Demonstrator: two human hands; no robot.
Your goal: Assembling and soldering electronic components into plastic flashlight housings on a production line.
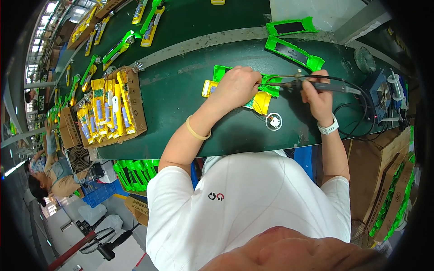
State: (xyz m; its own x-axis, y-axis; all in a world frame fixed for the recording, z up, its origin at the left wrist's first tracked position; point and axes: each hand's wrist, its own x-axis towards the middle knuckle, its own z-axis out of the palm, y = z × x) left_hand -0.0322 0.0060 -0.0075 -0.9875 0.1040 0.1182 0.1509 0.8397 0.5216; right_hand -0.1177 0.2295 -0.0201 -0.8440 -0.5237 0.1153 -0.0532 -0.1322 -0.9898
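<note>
My right hand (318,99) grips a soldering iron (333,86) with a thin metal feed tube along it. Its tip points left, toward the fingers of my left hand (239,83). That hand is closed over a green plastic casing half (273,89); whatever its fingers pinch is hidden beneath them. Partly under my left wrist and palm lies a yellow casing half (261,103), with a bit of green circuit board showing. A round reflector lamp head (273,121) with a white centre rests just in front of it, nearer my body.
Left on the green bench (181,90) stands a carton (139,106) full of yellow casings with batteries. Two green casings (294,54) lie at the back right. A blue soldering station (379,97) with a solder spool (396,86) and cables occupies the right. Another person (61,176) works far left.
</note>
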